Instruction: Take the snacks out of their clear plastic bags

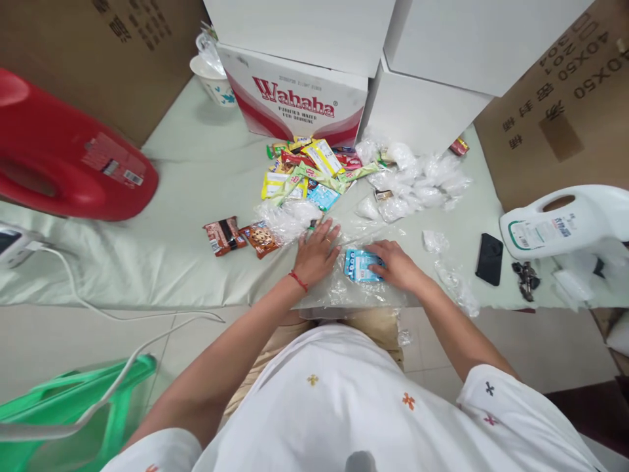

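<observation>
My left hand [318,254] lies palm down with its fingers spread, on a sheet of clear plastic [337,292] by the table's front edge. My right hand [397,264] has its thumb and fingers on the right end of some light blue packets [361,265], which rest on that plastic. How many packets there are I cannot tell. Just beyond my left fingers sits a bunch of crumpled clear wrappers [289,219]. Two brown snack packets, a cookie packet [261,238] and a darker one [223,236], lie to its left.
Colourful snack packets [319,172] are heaped before the Wahaha carton [295,98]. More crumpled clear wrappers [427,180] lie to the right. A black phone [489,259] and a white jug [565,223] stand at the right; a red jug [73,157] is at the left.
</observation>
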A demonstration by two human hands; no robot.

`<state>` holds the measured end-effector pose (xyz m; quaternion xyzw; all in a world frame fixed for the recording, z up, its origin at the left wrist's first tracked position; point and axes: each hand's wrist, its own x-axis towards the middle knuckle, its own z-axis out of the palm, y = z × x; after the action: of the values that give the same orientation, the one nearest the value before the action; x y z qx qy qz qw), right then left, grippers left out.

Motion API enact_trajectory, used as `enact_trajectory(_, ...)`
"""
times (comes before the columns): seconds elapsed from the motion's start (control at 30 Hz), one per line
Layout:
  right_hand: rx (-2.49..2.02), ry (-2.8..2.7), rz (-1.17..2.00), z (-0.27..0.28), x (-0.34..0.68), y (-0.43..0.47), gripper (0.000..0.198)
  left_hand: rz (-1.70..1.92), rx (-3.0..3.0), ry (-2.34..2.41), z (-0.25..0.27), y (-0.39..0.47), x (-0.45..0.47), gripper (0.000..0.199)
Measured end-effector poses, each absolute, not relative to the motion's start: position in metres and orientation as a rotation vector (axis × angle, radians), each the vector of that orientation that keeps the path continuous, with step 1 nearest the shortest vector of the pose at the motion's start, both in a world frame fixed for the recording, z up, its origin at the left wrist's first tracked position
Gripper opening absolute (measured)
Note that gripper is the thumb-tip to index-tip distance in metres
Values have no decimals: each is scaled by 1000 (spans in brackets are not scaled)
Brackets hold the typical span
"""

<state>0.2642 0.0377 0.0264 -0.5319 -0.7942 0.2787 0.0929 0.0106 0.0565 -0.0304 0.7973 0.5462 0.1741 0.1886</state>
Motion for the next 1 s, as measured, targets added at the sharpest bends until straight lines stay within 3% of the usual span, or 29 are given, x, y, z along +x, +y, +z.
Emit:
enact_trajectory(0.1, -1571, -2273, 571, 37, 277, 14, 45, 648, 2302, 1472, -16, 51, -1, 49)
enact_trajectory(0.23, -1528, -2250, 525, 42, 314, -46, 48, 721, 2459, 1287, 1, 15, -31, 45)
enact_trajectory(0.37, -1508, -2398, 463, -3, 341, -100, 71, 495, 2643, 826, -8, -27, -64, 48)
enact_trajectory(0.47, -1500, -2388, 274, -44, 342, -113, 76, 392, 2740, 664, -29, -40, -77, 51)
enact_trajectory(0.57, -1348, -2347, 85, -60, 333, -107, 65, 508, 2745, 749, -45, -39, -80, 40)
enact_trajectory(0.63, -1240, -2290, 50, -52, 327, -100, 47, 662, 2646, 813, -48, -35, -79, 27)
enact_trajectory(0.73, -1249, -2162, 242, -26, 326, -82, 20, 814, 2423, 927, -38, -22, -73, 18)
enact_trajectory(0.8, -1339, -2040, 489, -11, 330, -65, 14, 824, 2299, 1052, -27, -8, -65, 18)
enact_trajectory(0.9, -1557, -1751, 812, -6, 338, -34, 22, 724, 2199, 1244, -16, 24, -49, 20)
enact_trajectory(1.0, -1757, -1545, 905, -16, 341, -5, 30, 585, 2151, 1490, -12, 59, -31, 18)
